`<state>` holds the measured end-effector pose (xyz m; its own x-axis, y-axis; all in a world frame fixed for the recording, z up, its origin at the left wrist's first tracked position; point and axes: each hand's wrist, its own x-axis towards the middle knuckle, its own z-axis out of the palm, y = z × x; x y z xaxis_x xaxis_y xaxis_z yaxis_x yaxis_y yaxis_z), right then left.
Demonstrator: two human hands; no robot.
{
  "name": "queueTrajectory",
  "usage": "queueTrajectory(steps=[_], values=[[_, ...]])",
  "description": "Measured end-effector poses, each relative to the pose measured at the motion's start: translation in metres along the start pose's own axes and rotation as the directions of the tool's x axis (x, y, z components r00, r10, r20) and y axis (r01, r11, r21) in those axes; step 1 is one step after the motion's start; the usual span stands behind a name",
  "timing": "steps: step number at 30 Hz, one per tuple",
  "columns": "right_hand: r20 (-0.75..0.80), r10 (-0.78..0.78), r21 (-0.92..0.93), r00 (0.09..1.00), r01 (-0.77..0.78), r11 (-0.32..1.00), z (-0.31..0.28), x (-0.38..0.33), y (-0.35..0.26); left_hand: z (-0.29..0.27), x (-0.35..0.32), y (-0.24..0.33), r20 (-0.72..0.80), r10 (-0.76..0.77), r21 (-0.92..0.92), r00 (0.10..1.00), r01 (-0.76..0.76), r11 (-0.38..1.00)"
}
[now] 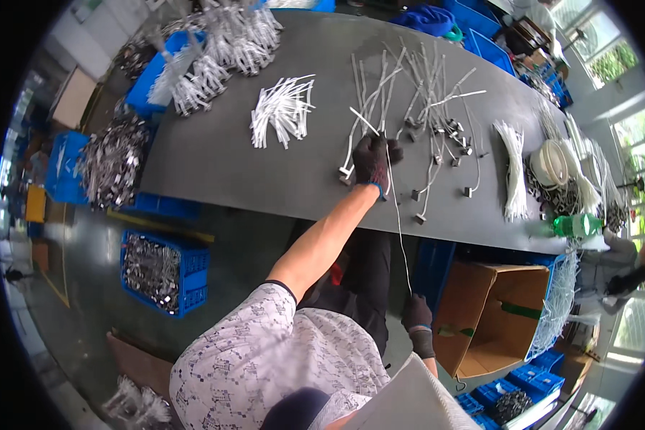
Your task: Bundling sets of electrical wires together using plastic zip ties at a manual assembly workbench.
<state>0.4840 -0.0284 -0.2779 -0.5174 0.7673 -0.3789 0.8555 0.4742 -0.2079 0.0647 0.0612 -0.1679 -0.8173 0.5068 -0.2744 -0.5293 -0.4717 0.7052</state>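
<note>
My left hand [376, 159], in a dark knit glove, is closed over the grey table [251, 175]. It grips a thin white cord [401, 240] and seems to pinch a short white strip [365, 122] too. Below the table edge, my right hand [417, 314], also gloved, is closed on the cord's lower part. The cord runs taut between both hands. Around my left hand lie several grey braided straps with small metal blocks; one block [346, 173] sits just left of it. More straps [430, 86] spread to the right and beyond. What my left fingers cover is hidden.
White strips [283, 111] lie in a pile left of my hand, with larger bundles [226, 43] behind. To the right are a white cord bundle [511, 170], a white roll [549, 165] and a green bottle [577, 226]. A cardboard box [491, 315] stands beside my right hand.
</note>
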Motion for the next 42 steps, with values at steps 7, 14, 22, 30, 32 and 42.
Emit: queueTrajectory(steps=[7, 14, 22, 30, 32, 42], values=[[0.013, 0.040, 0.015, 0.999, -0.040, 0.999, 0.026, -0.018, 0.009, -0.014, -0.027, 0.059, 0.106, 0.188, 0.181, 0.976, -0.205, 0.962], [0.176, -0.063, 0.035, 0.982, 0.057, 0.998, 0.044, -0.022, 0.027, -0.035, -0.040, 0.055, 0.361, -0.388, 0.529, 0.848, 0.157, 0.834], [-0.506, 0.041, 0.763, 0.861, 0.425, 0.488, -0.099, 0.066, -0.128, -0.041, -0.112, -0.022, 0.519, -0.082, 0.620, 0.851, -0.308, 0.722], [-0.688, -0.105, 0.607, 0.718, 0.648, 0.460, -0.131, 0.138, -0.192, -0.065, -0.078, -0.011, 0.479, -0.337, 0.645, 0.811, -0.064, 0.761], [-0.437, 0.019, 0.830, 0.899, 0.395, 0.394, -0.132, 0.149, -0.194, -0.067, -0.039, -0.009, 0.453, -0.550, 0.641, 0.702, 0.173, 0.748], [-0.432, -0.073, 0.014, 0.899, 0.088, 0.996, -0.090, 0.207, -0.112, -0.145, 0.155, 0.062, 0.210, 0.246, 0.895, 0.946, -0.085, -0.438]])
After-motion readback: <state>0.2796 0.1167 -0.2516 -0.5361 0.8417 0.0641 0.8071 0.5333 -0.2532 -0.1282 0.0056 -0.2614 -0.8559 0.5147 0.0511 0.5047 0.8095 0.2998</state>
